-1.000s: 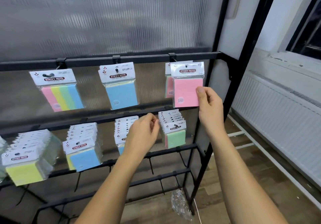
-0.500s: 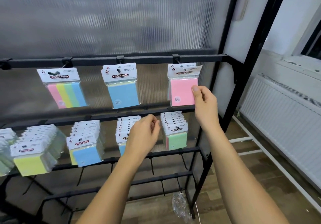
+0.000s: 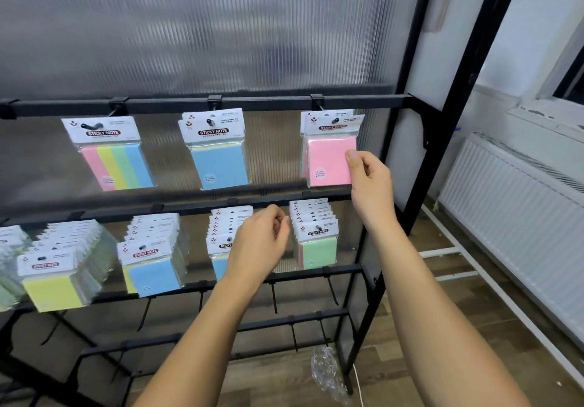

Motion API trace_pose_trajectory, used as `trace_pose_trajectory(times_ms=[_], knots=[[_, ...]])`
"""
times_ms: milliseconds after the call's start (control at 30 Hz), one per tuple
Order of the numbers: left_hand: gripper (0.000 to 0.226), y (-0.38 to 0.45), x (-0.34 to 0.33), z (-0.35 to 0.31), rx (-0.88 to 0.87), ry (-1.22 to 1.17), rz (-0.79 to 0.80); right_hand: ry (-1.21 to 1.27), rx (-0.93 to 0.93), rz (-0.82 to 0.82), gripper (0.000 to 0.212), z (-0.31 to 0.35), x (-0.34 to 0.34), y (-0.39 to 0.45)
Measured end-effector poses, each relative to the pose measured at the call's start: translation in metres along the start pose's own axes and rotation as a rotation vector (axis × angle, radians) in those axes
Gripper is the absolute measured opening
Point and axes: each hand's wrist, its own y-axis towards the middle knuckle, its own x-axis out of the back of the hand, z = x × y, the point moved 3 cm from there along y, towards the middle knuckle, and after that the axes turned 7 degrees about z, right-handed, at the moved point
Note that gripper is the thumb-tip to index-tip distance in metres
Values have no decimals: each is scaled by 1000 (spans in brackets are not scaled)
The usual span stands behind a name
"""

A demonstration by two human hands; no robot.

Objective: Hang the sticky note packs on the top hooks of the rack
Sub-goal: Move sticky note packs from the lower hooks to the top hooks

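Pink sticky note pack [image 3: 330,160] in clear wrap is pinched at its right edge on the top right hook [image 3: 335,120].

On the black metal rack [image 3: 259,102], the pack is held by the right hand [image 3: 368,182], whose fingers [image 3: 351,155] are closed on its edge; its white header card is seen on the hook, in front of another pack. The left hand [image 3: 260,244] is seen lower, in front of the middle row, with fingers loosely curled and nothing held. A blue sticky note pack [image 3: 218,160] is hung on the top middle hook, and a four-colour striped sticky note pack [image 3: 115,162] on the top left hook. Stacked packs are hung along the middle bar. A white ribbed radiator [image 3: 518,204] is seen at far right.
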Motion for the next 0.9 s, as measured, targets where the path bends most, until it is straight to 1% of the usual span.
trace_pose_trajectory(times_ms=[200,333,500,633,733,833,900], knots=[[14,2,-2,3,9,23,0,-70,-60,-41,39,-8,-12,19],[15,-3,-8,12,42,59,11,-102,-118,2,38,-19,-15,14],[15,-15,-22,21,84,84,57,-65,-224,52,32,-56,-14,-16],[14,-28,-36,30,132,119,87,-150,-323,82,26,-88,-12,-52],[15,-38,-46,37,179,138,99,-262,-383,135,22,-105,-9,-77],[16,-48,-52,43,232,140,102,-343,-406,154,20,-117,-9,-91],[16,-54,-55,47,253,136,86,-390,-407,154,23,-120,-9,-97]])
